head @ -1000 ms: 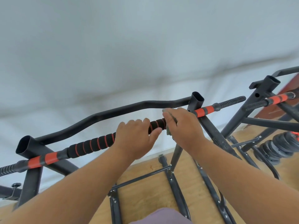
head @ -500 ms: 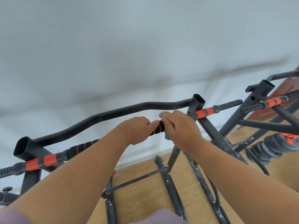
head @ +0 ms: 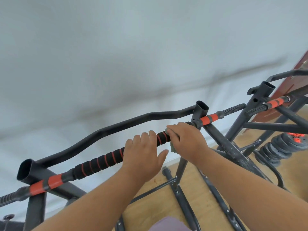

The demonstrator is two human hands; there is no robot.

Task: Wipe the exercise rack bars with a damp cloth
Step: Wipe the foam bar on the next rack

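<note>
Cloth work is at the right end of the bar now. The right hand (head: 186, 139) clamps a small grey-green damp cloth (head: 173, 147) around the black foam-padded bar with red rings (head: 100, 161), hard against the dark steel upright post (head: 200, 110) at about two o'clock from centre frame. The left hand (head: 143, 152), which was wrapped tight on the foam half a second ago, has loosened: fingers lie over the bar, thumb splayed off, a wide grip holding nothing. I judge it's about to reposition leftward so the cloth can sweep back along the padding. The long stretch toward eight o'clock, down to the orange-taped section (head: 47, 182), looks yet to be covered.
</note>
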